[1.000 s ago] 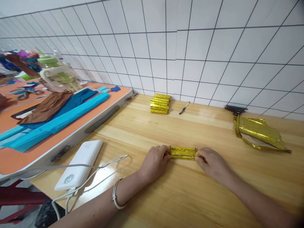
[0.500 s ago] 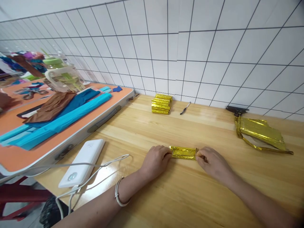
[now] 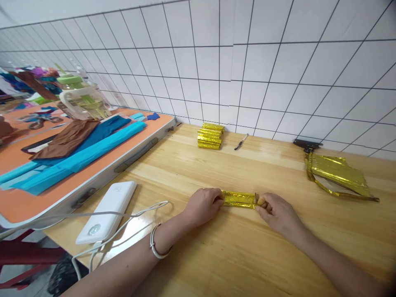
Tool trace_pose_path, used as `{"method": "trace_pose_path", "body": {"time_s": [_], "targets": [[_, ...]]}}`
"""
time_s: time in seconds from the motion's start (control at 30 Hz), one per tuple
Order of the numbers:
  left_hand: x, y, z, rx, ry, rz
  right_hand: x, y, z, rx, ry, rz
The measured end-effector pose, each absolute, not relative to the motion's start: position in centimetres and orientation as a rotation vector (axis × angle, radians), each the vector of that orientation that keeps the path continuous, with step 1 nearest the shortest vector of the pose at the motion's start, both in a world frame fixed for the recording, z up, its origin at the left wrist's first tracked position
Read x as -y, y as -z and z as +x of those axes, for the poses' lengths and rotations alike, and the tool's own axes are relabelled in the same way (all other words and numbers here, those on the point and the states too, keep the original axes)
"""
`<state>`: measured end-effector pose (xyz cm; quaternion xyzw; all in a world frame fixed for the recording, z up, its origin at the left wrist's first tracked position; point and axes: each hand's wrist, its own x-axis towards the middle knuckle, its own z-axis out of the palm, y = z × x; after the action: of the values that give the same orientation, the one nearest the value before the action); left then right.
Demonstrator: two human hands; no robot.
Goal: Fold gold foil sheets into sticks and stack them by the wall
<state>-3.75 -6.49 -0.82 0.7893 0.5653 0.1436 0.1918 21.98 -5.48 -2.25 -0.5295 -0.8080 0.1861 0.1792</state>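
A small piece of folded gold foil paper (image 3: 239,199) lies flat on the wooden table between my hands. My left hand (image 3: 206,205) pinches its left end, with the fingertips partly hidden behind the knuckles. At the right end, my right hand (image 3: 274,210) grips the foil's edge between thumb and curled forefinger. A lengthwise crease runs along the foil near its front edge. Farther back, by the wall, sits a stack of gold foil rolls (image 3: 210,136). To the right lies a pile of flat gold foil sheets (image 3: 342,173) beside a long loose foil strip.
A pen (image 3: 241,142) and a black clip (image 3: 307,144) lie near the tiled wall. At left are a white power bank (image 3: 107,212) with cables and an orange folding table (image 3: 18,150) bearing blue and brown paper, scissors and a lidded jug (image 3: 85,101).
Both hands keep hold of the foil's ends. The right fingers have shifted slightly at the right edge; the foil has barely moved.
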Motion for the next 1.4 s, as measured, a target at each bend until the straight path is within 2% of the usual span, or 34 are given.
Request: {"method": "trace_pose_path", "body": {"time_s": [0.4,0.93,1.1,1.2,1.4], "targets": [[6.4,1.2,-4.0,-1.542,-0.409,2.22,5.4,2.4,22.4,2.278,-0.616,-1.374],[7.0,1.5,-2.9,-1.639,-0.426,2.389,5.0,2.7,21.9,2.291,-0.612,-1.428],[7.8,1.0,-2.3,-1.218,-0.292,2.777,4.9,2.9,22.1,2.333,-0.537,-1.364],[8.1,0.5,-2.0,-1.097,-0.209,2.877,5.5,2.6,21.8,2.367,-0.393,-1.359],[9.1,0.6,-0.4,-1.206,-0.08,2.91,8.2,2.0,19.8,2.691,0.188,-1.187]]}}
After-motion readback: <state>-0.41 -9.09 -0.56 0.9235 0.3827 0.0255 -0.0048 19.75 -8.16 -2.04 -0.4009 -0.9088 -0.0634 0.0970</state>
